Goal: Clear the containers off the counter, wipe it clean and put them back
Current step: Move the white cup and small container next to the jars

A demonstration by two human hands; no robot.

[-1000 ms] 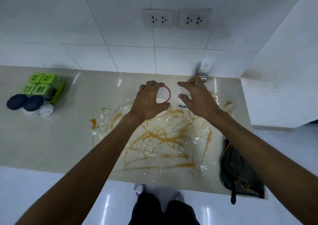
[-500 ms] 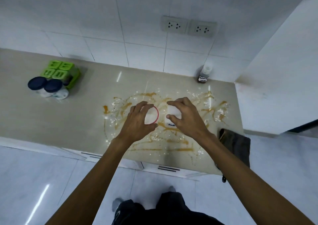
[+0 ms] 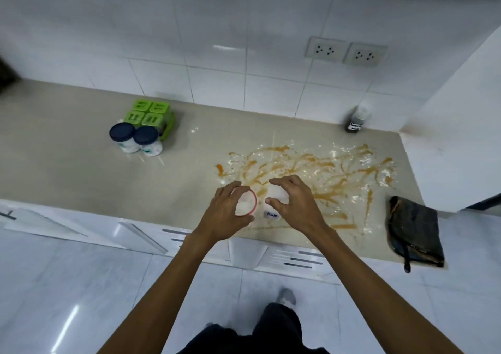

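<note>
Jar [image 3: 245,204] (red-rimmed) in left hand [image 3: 224,219], salt container [image 3: 272,214] in right hand [image 3: 298,208]

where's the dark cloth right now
In the head view, the dark cloth lies at the front right corner of the counter, just right of the orange spill.

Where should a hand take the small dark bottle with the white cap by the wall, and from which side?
The small dark bottle stands upright close to the tiled wall behind and the white side panel on its right, so those sides look tight. Probably come from the front left and wrap thumb and fingers around its narrow, round labelled body.
</note>
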